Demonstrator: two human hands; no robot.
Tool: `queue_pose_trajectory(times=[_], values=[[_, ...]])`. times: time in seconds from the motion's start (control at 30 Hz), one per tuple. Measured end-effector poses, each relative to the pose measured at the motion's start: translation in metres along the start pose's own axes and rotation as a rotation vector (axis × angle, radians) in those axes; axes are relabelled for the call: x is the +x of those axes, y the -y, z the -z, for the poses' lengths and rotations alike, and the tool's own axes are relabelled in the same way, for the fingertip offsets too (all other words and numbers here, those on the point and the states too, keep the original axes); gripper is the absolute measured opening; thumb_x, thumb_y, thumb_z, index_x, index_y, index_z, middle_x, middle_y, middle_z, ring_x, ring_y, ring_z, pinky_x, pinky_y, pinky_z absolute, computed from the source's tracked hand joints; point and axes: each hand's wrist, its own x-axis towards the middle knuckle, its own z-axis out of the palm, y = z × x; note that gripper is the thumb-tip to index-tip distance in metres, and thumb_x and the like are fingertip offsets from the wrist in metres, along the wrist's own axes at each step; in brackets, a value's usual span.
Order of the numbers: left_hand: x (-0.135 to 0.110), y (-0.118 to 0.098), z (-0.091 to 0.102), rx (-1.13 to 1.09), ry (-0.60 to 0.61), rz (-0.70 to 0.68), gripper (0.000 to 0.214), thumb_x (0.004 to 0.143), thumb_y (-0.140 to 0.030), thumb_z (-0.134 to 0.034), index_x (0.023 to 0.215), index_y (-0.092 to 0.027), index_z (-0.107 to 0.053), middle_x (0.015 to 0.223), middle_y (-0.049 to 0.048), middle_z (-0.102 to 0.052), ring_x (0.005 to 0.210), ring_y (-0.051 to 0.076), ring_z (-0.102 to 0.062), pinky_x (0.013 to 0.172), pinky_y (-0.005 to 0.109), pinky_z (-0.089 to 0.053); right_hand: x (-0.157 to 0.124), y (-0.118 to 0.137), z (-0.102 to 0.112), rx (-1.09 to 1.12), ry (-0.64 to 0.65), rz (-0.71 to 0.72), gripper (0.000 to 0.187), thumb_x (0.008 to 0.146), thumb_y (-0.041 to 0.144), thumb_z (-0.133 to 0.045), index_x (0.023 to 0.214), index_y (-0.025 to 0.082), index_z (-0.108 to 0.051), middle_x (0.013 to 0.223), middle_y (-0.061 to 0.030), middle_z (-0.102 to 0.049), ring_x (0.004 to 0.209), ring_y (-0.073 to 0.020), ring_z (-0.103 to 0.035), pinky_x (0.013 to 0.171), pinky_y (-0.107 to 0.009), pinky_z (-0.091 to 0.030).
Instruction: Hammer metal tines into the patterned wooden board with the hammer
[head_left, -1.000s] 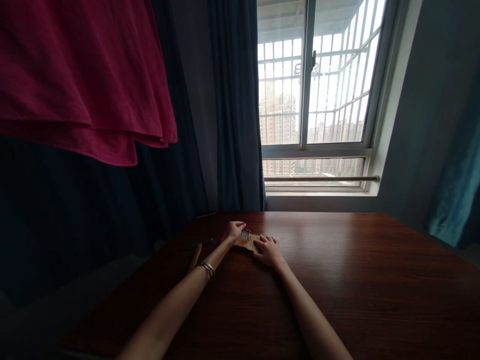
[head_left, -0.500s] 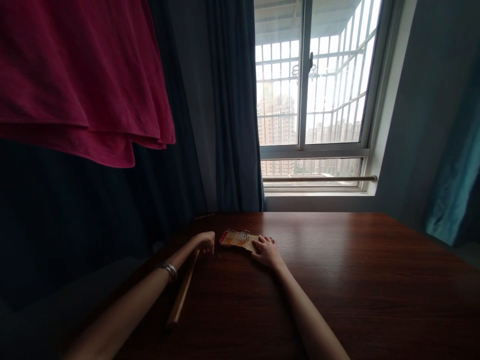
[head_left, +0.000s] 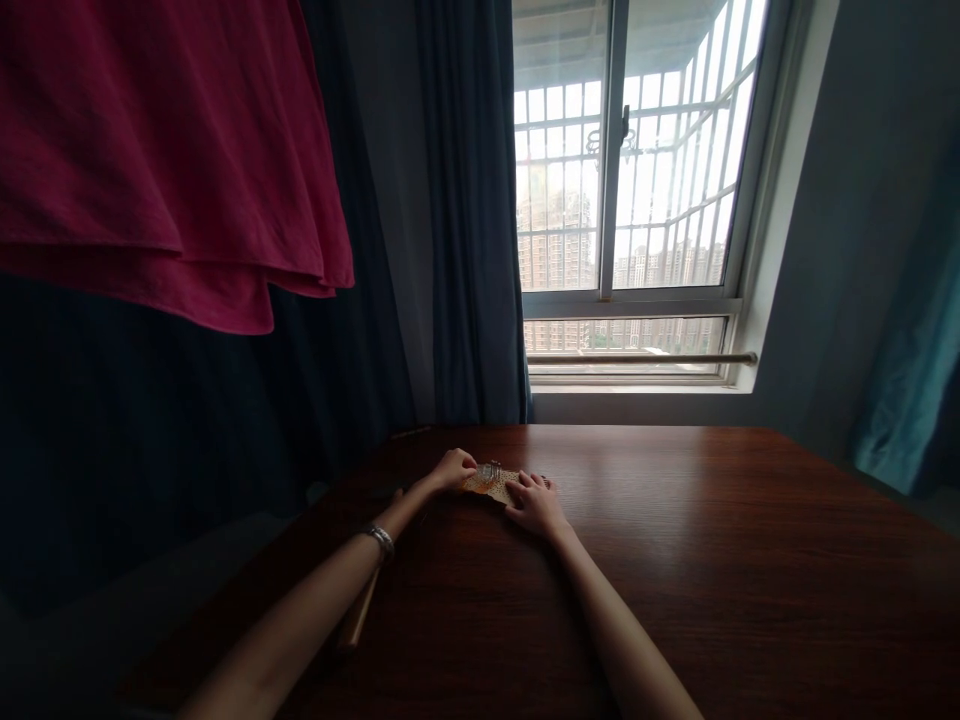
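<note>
Pressing the small perforated board (head_left: 491, 482) flat onto the table (head_left: 712, 560), near its far edge, with the right hand (head_left: 536, 505) spread open. Curling the left hand (head_left: 454, 470) over the board's left end; clasped or merely touching, cannot tell.

The small tan board (head_left: 491, 484) is mostly covered. The left hand (head_left: 454, 468) hides its left end and the right hand (head_left: 536, 503) its right end. The metal bits standing on the board are too small to tell, as is whether the left hand's curled fingers pinch anything. Left of the board, a wooden handle (head_left: 354, 622) runs under the left forearm, its far end lost in shadow. High above and left of the board, the red cloth (head_left: 165, 150) is cut off by the top and left edges.
</note>
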Motion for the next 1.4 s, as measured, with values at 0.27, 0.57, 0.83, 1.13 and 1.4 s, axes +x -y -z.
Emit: queue_pose_trajectory(times=[0.27, 0.57, 0.83, 1.13, 1.4], values=[[0.008, -0.021, -0.044, 0.003, -0.103, 0.070, 0.020, 0.073, -0.021, -0.056, 0.085, -0.019, -0.072, 0.088, 0.0048, -0.072, 0.080, 0.016, -0.063, 0.070, 0.021, -0.042, 0.001, -0.001, -0.003, -0.011, -0.032, 0.012, 0.049, 0.077, 0.053, -0.050, 0.123, 0.037, -0.050, 0.134, -0.0040, -0.045, 0.120, -0.0282, -0.036, 0.096, -0.045, -0.023], [0.014, -0.020, -0.049, 0.078, -0.180, 0.125, 0.014, 0.077, -0.022, -0.058, 0.079, -0.019, -0.071, 0.088, 0.0069, -0.071, 0.083, 0.017, -0.063, 0.070, 0.021, -0.040, 0.002, 0.000, -0.002, -0.007, -0.027, 0.001, 0.051, 0.076, 0.052, -0.050, 0.125, 0.037, -0.049, 0.137, -0.0040, -0.043, 0.120, -0.0301, -0.036, 0.096, -0.047, -0.024], [0.013, -0.017, -0.054, 0.038, -0.208, 0.165, 0.020, 0.081, -0.026, -0.055, 0.079, -0.016, -0.072, 0.085, 0.0081, -0.072, 0.080, 0.017, -0.064, 0.067, 0.021, -0.040, 0.001, -0.001, -0.002, 0.006, -0.025, 0.003, 0.053, 0.076, 0.053, -0.051, 0.126, 0.037, -0.048, 0.138, -0.0042, -0.042, 0.121, -0.0301, -0.036, 0.096, -0.047, -0.024], [0.023, -0.007, -0.062, -0.103, -0.269, 0.240, 0.018, 0.081, -0.025, -0.056, 0.082, -0.015, -0.072, 0.089, 0.0059, -0.072, 0.082, 0.016, -0.065, 0.066, 0.019, -0.042, 0.002, -0.001, -0.002, 0.005, -0.025, 0.007, 0.054, 0.076, 0.052, -0.051, 0.128, 0.037, -0.047, 0.138, -0.0042, -0.043, 0.121, -0.0297, -0.037, 0.096, -0.047, -0.025], [0.023, 0.000, -0.073, -0.089, -0.298, 0.212, 0.019, 0.081, -0.023, -0.055, 0.076, -0.015, -0.071, 0.083, 0.0042, -0.072, 0.080, 0.016, -0.065, 0.066, 0.020, -0.042, 0.001, 0.000, -0.002, -0.006, -0.028, 0.007, 0.050, 0.076, 0.052, -0.051, 0.124, 0.037, -0.050, 0.136, -0.0037, -0.044, 0.120, -0.0295, -0.037, 0.096, -0.047, -0.025]])
